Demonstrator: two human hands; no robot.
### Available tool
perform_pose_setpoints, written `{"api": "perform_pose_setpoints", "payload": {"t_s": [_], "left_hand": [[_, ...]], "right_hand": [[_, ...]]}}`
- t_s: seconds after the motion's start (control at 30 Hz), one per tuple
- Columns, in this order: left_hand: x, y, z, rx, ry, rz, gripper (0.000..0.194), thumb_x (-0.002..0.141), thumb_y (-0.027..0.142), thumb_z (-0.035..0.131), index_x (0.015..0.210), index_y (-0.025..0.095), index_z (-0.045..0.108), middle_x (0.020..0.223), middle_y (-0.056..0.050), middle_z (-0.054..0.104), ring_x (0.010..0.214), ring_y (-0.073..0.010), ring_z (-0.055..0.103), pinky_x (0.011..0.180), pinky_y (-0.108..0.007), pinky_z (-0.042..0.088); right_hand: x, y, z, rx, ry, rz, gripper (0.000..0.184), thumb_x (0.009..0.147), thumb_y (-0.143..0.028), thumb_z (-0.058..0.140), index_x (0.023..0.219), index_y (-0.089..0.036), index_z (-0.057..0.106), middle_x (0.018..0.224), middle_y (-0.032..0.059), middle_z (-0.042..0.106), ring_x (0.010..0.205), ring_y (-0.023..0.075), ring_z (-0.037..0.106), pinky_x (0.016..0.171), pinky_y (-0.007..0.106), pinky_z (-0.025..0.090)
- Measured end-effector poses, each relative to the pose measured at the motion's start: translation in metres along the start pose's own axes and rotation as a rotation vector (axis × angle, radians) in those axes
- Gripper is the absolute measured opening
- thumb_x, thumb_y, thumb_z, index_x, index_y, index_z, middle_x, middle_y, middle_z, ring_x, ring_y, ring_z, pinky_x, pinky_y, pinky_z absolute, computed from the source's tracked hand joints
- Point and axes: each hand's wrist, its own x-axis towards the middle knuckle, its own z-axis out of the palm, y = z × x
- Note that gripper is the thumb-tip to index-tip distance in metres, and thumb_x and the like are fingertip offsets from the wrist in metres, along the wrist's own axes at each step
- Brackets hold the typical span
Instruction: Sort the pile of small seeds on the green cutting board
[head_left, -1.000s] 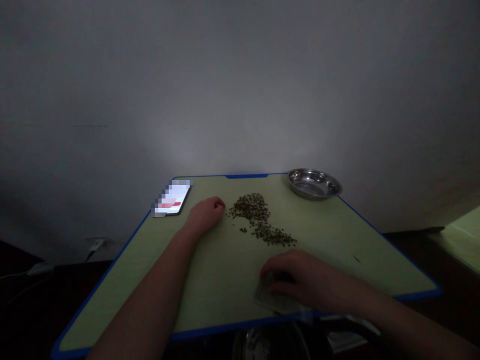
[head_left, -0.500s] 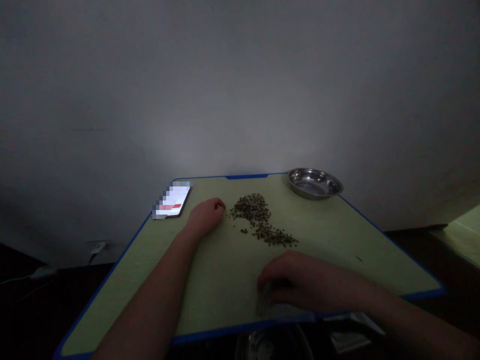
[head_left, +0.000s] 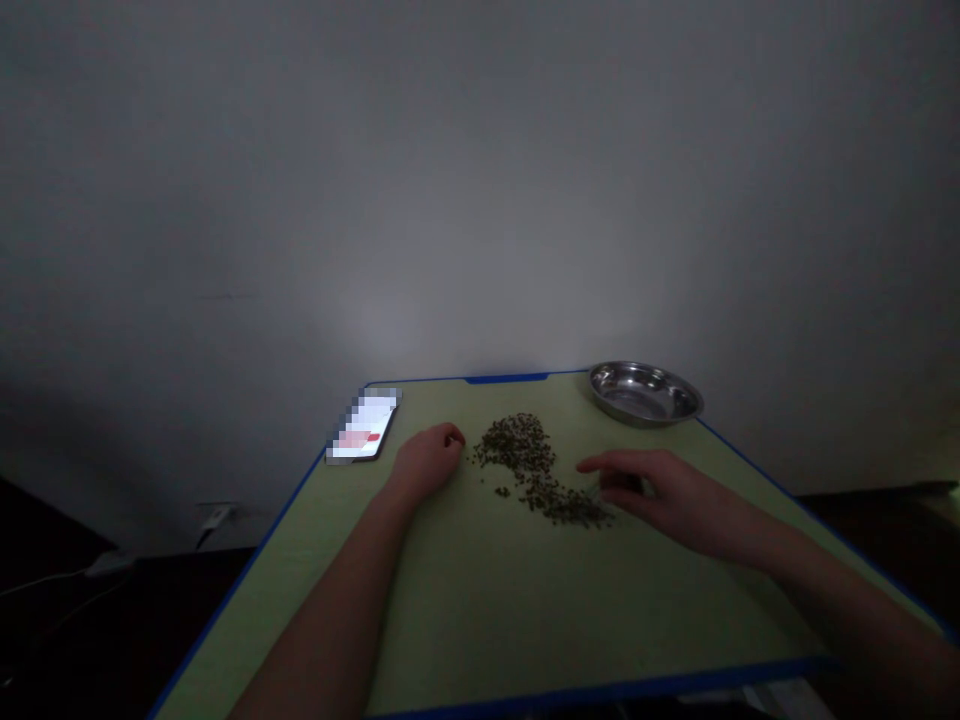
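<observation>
A heap of small dark brown grains (head_left: 517,445), like seeds or peppercorns, lies on the table with a tail of grains stretching toward the lower right. Just left of the heap, my left hand (head_left: 430,463) rests on the tabletop with its fingers curled in and nothing visible in them. My right hand (head_left: 660,493) is at the right end of the tail, index finger pointing left over the grains. Its thumb and other fingers are pinched together. Something faint and see-through shows by these fingertips, too dim to name.
A shallow steel bowl (head_left: 645,395) stands at the back right corner of the light green table (head_left: 480,620), which has a blue edge. A lit phone (head_left: 367,425) lies at the back left. Behind is a grey wall (head_left: 480,200); a plug with a cable (head_left: 214,520) shows low left.
My right hand has moved from the table's front edge, where it held something see-through, forward and right to the grains. My left hand stays in place. The view has tilted up slightly.
</observation>
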Motion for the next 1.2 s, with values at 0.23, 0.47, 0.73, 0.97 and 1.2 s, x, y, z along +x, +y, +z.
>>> {"api": "perform_pose_setpoints", "payload": {"t_s": [0.23, 0.47, 0.73, 0.97, 1.2], "left_hand": [[-0.002, 0.000, -0.002, 0.000, -0.006, -0.018, 0.028, 0.077, 0.025, 0.040, 0.089, 0.023, 0.066, 0.091, -0.005, 0.069, 0.084, -0.0206, 0.061, 0.070, -0.030, 0.042], [-0.004, 0.001, -0.002, -0.006, -0.014, -0.036, 0.028, 0.078, 0.025, 0.040, 0.089, 0.023, 0.066, 0.091, -0.004, 0.069, 0.085, -0.0203, 0.061, 0.071, -0.029, 0.041], [-0.006, 0.003, -0.004, -0.002, -0.024, -0.046, 0.028, 0.079, 0.024, 0.040, 0.089, 0.024, 0.065, 0.093, -0.004, 0.069, 0.087, -0.0196, 0.061, 0.072, -0.029, 0.041], [-0.005, 0.001, -0.003, -0.001, -0.020, -0.044, 0.027, 0.079, 0.024, 0.041, 0.089, 0.024, 0.065, 0.091, -0.004, 0.069, 0.085, -0.0199, 0.061, 0.070, -0.029, 0.041], [-0.004, 0.000, -0.002, -0.009, -0.024, -0.053, 0.026, 0.079, 0.024, 0.041, 0.089, 0.023, 0.066, 0.091, -0.005, 0.069, 0.086, -0.0201, 0.061, 0.071, -0.029, 0.041]], "right_hand": [[0.009, -0.004, 0.023, 0.033, -0.149, -0.042, 0.020, 0.077, -0.014, 0.053, 0.087, -0.021, 0.069, 0.086, 0.0011, 0.070, 0.078, 0.0160, 0.062, 0.071, 0.026, 0.045], [0.042, 0.000, 0.033, -0.007, -0.137, -0.106, 0.016, 0.076, -0.014, 0.055, 0.084, -0.020, 0.068, 0.079, 0.0003, 0.068, 0.071, 0.0146, 0.059, 0.065, 0.024, 0.041], [0.082, 0.010, 0.041, -0.064, -0.041, -0.149, 0.016, 0.078, -0.014, 0.056, 0.088, -0.019, 0.067, 0.084, 0.0022, 0.069, 0.075, 0.0150, 0.060, 0.069, 0.024, 0.042], [0.103, 0.013, 0.039, -0.126, 0.034, -0.188, 0.016, 0.080, -0.013, 0.053, 0.087, -0.018, 0.066, 0.085, 0.0036, 0.069, 0.077, 0.0164, 0.060, 0.071, 0.026, 0.042], [0.116, 0.022, 0.042, -0.142, 0.075, -0.192, 0.016, 0.080, -0.013, 0.054, 0.088, -0.017, 0.067, 0.086, 0.0061, 0.069, 0.079, 0.0184, 0.060, 0.074, 0.029, 0.042]]}}
